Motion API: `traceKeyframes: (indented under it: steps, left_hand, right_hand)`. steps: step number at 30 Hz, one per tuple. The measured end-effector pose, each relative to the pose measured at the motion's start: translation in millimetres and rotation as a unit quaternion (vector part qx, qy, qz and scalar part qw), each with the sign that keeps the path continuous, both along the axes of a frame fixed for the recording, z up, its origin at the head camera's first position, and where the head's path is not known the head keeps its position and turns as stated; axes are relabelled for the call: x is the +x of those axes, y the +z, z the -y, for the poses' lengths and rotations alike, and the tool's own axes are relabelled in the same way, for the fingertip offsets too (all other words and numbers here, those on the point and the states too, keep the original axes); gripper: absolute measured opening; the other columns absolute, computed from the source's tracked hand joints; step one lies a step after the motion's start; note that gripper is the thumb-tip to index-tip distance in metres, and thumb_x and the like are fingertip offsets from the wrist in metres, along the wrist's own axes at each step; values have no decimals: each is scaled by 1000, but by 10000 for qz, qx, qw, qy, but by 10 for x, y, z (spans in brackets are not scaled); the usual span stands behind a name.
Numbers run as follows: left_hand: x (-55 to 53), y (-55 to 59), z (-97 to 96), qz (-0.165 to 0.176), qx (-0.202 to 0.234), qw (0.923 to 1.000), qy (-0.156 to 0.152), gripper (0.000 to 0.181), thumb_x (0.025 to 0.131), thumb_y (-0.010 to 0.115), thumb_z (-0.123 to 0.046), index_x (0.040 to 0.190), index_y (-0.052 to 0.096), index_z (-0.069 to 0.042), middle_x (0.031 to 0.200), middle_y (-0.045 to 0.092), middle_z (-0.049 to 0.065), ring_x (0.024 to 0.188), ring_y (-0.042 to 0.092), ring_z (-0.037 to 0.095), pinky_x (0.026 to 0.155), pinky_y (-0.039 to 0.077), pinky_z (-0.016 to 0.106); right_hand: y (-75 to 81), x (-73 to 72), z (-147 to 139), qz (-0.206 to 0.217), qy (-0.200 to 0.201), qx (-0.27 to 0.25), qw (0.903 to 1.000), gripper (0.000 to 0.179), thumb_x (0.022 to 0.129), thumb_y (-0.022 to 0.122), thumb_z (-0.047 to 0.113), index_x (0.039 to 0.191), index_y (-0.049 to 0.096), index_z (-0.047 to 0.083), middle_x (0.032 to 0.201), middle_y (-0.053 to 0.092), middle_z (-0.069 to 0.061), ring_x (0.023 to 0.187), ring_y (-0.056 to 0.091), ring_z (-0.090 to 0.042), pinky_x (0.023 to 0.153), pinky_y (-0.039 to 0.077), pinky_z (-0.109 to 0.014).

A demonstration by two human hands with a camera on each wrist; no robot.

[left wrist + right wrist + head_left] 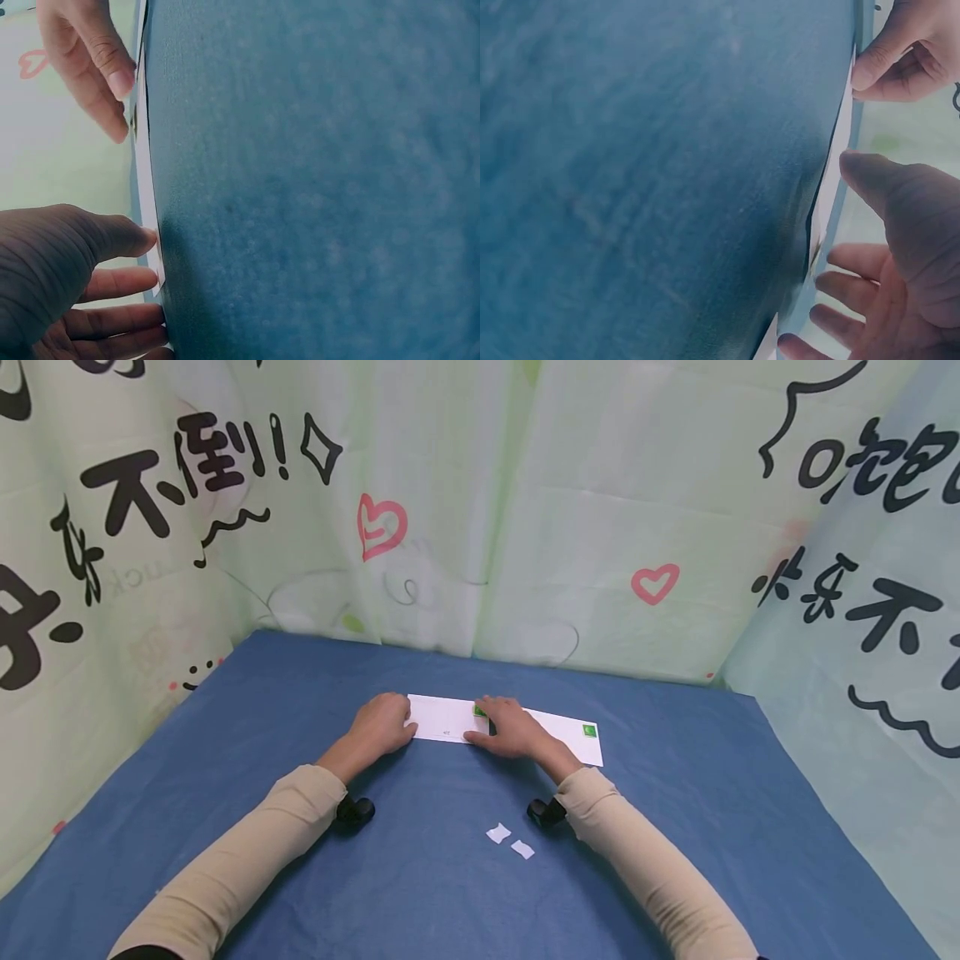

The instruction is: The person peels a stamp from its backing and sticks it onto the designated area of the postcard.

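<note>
A white envelope point(442, 720) with a green stamp point(480, 711) lies on the blue-covered table, partly hidden by the hands. At its left end my left hand point(382, 724) pinches the edge with thumb and index finger; the right wrist view shows this from the side. My right hand point(510, 727) is over the envelope's right end, partly covering the stamp. Its thumb is by the near edge, and its fingers point(847, 292) are spread and fairly straight. Beyond that hand lies a second white envelope point(570, 733), which bears its own green stamp point(589, 731).
Two small white paper scraps, one upper point(498, 833) and one lower point(522, 849), lie nearer to me on the blue cloth point(450, 893). Pale printed curtains point(570, 510) stand behind the table and along both sides. Black wrist cameras hang below both sleeves.
</note>
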State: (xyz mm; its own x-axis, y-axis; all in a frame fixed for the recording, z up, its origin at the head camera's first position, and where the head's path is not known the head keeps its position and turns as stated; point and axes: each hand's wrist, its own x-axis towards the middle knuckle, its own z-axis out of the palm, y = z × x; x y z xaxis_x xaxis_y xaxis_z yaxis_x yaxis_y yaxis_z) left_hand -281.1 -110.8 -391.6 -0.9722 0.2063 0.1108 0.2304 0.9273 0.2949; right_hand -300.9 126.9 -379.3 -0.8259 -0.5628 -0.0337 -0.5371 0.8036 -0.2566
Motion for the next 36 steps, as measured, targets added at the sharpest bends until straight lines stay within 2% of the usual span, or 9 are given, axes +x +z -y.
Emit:
traceKeyframes:
  steps: [4, 10, 23, 36]
  left_hand:
    - [-7, -10, 5, -27, -18, 10000, -31, 30, 96, 68, -16, 69, 56, -7, 69, 48, 5, 65, 42, 18, 60, 35, 33]
    - [-10, -5, 13, -17, 17, 10000, -61, 30, 96, 67, -16, 70, 56, -7, 68, 48, 5, 65, 42, 19, 60, 35, 33]
    - [1, 15, 6, 104, -6, 9999, -11, 28, 96, 68, -16, 71, 58, -6, 68, 50, 5, 64, 43, 19, 59, 35, 32]
    - [10, 32, -10, 119, 0, 9999, 28, 21, 96, 68, -16, 80, 65, -3, 72, 57, 7, 66, 48, 20, 60, 39, 33]
  right_hand:
    - [-21, 1, 4, 290, -38, 257, 9992, 69, 104, 56, 41, 156, 37, -1, 162, 33, -23, 152, 25, -44, 119, 27, -59]
    - [-31, -1, 10, 482, -21, 482, 9977, 70, 107, 50, 42, 160, 28, 2, 166, 26, -20, 155, 17, -40, 120, 24, -58]
    - [-14, 32, 39, 589, 61, 632, 9962, 70, 108, 44, 43, 160, 25, 0, 166, 25, -19, 156, 15, -39, 119, 21, -63]
    - [-1, 63, 8, 581, 86, 662, 9961, 69, 109, 43, 42, 160, 25, -2, 166, 25, -21, 155, 16, -39, 120, 21, -61]
